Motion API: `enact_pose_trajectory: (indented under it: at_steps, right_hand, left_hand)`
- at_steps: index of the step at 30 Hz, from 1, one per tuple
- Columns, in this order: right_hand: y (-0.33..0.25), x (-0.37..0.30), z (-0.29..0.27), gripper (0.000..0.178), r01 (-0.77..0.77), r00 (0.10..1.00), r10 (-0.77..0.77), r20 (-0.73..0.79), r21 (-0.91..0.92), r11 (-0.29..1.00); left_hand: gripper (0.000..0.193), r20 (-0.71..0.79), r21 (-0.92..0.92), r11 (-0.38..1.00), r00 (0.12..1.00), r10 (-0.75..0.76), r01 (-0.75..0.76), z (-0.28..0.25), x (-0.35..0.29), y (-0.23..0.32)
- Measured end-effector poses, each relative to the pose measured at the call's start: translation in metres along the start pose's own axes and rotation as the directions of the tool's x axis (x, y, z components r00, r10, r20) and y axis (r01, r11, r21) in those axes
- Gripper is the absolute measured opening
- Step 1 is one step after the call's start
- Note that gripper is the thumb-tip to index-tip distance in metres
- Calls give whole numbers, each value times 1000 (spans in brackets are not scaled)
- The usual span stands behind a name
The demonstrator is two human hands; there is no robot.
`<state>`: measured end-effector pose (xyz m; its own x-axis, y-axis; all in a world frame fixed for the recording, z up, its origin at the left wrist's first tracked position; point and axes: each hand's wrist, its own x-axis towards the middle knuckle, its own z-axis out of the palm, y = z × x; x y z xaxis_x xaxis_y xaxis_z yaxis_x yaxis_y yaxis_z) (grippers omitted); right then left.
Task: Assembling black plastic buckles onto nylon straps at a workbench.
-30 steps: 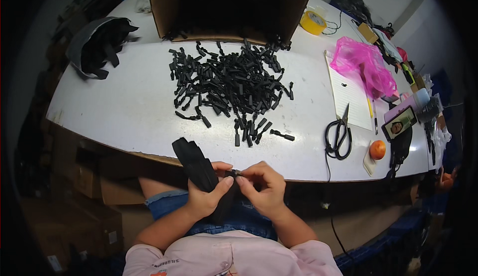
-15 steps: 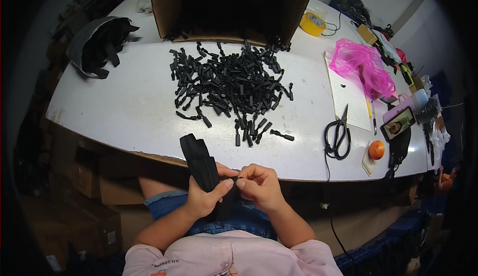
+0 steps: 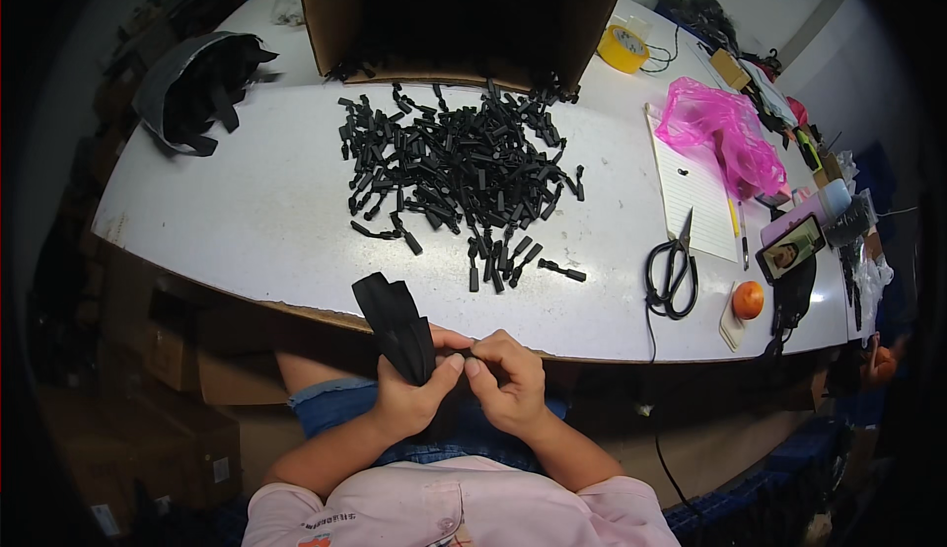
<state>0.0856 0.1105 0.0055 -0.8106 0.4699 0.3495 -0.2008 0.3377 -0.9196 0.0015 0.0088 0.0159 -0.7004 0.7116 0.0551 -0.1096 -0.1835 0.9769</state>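
Note:
A bundle of flat black fabric strips [image 3: 395,328] is gripped in my left hand [image 3: 406,407], its free ends fanning up toward the table edge. My right hand [image 3: 510,386] meets the left in front of my lap, thumb and fingers pinched at a small dark piece [image 3: 464,354] between the fingertips. Fingers hide most of that piece, so its kind is unclear. On the white table beyond lies a heap of small black pull tabs [image 3: 473,167] with short cords, and one stray pull tab [image 3: 562,270] rests at its near right.
An open cardboard box [image 3: 332,19] stands behind the heap. At left sits a grey bag [image 3: 163,88] of black strips. To the right are scissors [image 3: 673,276], a lined notepad [image 3: 691,207], a pink plastic bag [image 3: 725,138], yellow tape [image 3: 621,51], an orange fruit [image 3: 748,300] and a phone [image 3: 792,249].
The strip bundle has tilted slightly left and lower in my left hand. My right hand has shifted a little left and curled closer around the pinched spot. The table items keep their places.

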Motion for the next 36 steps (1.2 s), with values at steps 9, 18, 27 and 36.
enact_pose_trajectory:
  at_steps: [9, 18, 27, 36]
  right_hand:
    - [6, -3, 2, 5, -165, 986, 168, 4, 209, 964]
    - [3, -6, 3, 5, -132, 990, 137, -16, 158, 978]
    - [9, -4, -4, 7, -138, 990, 126, 67, 216, 967]
    - [4, -5, -7, 11, -327, 944, 276, 181, 397, 857]
  left_hand:
    - [14, 12, 2, 999, 999, 49, -49, 1, 1, 2]
    - [15, 3, -28, 997, 998, -65, 65, 0, -3, 0]
    - [15, 45, 23, 1000, 999, -9, 8, -4, -2, 0]
    - [12, 178, 85, 986, 976, 129, -145, -13, 3, -4]
